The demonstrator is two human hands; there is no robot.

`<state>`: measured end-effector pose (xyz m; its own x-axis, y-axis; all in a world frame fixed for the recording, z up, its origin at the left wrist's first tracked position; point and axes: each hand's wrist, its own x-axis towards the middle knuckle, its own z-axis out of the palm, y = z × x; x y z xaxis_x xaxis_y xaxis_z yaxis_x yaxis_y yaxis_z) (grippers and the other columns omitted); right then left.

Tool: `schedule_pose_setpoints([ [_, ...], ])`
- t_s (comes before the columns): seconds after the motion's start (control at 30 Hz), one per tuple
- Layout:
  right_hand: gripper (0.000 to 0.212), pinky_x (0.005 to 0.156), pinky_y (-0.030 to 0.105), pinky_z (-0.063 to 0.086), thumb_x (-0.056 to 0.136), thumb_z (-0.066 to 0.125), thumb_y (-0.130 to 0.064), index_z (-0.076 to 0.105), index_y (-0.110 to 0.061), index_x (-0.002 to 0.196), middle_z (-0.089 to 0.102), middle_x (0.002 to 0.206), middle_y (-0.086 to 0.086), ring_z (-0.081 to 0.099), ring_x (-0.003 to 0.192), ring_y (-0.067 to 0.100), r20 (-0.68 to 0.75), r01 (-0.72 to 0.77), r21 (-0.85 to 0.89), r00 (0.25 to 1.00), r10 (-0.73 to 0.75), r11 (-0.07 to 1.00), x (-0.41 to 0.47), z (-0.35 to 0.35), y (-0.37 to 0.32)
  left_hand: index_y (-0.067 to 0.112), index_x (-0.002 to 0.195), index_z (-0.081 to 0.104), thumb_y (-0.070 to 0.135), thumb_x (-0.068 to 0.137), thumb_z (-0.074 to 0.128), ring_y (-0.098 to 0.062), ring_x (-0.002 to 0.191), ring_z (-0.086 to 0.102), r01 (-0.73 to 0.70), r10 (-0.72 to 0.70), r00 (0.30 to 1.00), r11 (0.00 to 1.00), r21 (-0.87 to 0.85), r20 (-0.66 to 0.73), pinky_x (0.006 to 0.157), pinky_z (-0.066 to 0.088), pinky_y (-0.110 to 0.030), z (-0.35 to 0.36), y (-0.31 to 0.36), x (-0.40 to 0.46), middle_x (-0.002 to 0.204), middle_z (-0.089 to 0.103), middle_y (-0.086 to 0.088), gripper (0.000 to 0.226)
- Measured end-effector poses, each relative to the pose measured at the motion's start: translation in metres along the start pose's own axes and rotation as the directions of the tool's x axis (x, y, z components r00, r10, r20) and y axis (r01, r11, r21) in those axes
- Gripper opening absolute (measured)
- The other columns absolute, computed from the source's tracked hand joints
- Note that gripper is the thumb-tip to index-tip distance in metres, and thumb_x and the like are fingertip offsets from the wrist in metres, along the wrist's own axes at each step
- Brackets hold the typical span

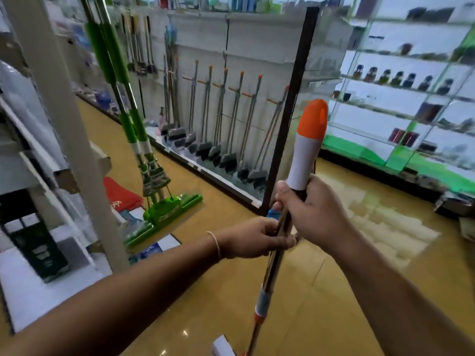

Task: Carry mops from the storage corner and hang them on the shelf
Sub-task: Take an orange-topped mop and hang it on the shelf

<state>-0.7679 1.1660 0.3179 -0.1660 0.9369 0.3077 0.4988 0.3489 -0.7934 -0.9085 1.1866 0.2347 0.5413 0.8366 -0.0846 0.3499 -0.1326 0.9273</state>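
shop aisle: glossy tan floor (334, 253); pale post (64, 124) near left; white panel wall (257, 47) far centre; lit glass shelves (411, 86) right, green-edged.

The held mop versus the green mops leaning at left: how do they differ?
The held mop has an orange-and-white grip; the green mops have green sleeves. The left hand and right hand grip the held mop; the green mops stand untouched, heads on the floor. Both kinds have metal poles.
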Motion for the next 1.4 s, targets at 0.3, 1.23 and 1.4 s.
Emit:
schedule_pose_setpoints([
  [0.3,0.022,0.076,0.047,0.059,0.096,0.056,-0.04,0.061,-0.019,0.093,0.072,0.074,-0.003,0.072,0.073,0.006,-0.134,-0.041,-0.075,0.99,0.031,0.996,0.133,-0.024,0.038,0.009,0.104,0.062,0.037,0.092,0.061,-0.013,0.085,0.058,-0.079,0.077,0.99,0.997,0.009,0.122,0.083,0.051,-0.036,-0.081,0.013,0.137,0.091,0.061,0.002,0.031],
  [1.23,0.02,0.072,0.044,0.058,0.096,0.058,-0.036,0.061,-0.017,0.093,0.071,0.076,0.003,0.069,0.071,0.014,0.279,0.178,0.011,0.944,-0.174,0.984,0.584,0.004,0.205,0.01,0.109,0.061,0.042,0.091,0.061,-0.002,0.072,0.058,0.133,-0.116,0.987,0.977,0.166,-0.11,0.068,0.052,-0.027,-0.322,-0.056,0.496,0.088,0.063,-0.001,0.036],
  [1.4,0.019,0.075,0.045,0.059,0.096,0.058,-0.034,0.062,-0.015,0.094,0.071,0.077,0.004,0.071,0.073,0.015,0.35,0.204,0.061,0.912,-0.213,0.977,0.664,0.058,0.204,0.01,0.112,0.06,0.055,0.085,0.059,-0.029,0.104,0.064,0.107,-0.087,0.986,0.984,0.142,-0.141,0.092,0.053,-0.052,-0.403,-0.096,0.518,0.109,0.065,-0.016,0.053],
])
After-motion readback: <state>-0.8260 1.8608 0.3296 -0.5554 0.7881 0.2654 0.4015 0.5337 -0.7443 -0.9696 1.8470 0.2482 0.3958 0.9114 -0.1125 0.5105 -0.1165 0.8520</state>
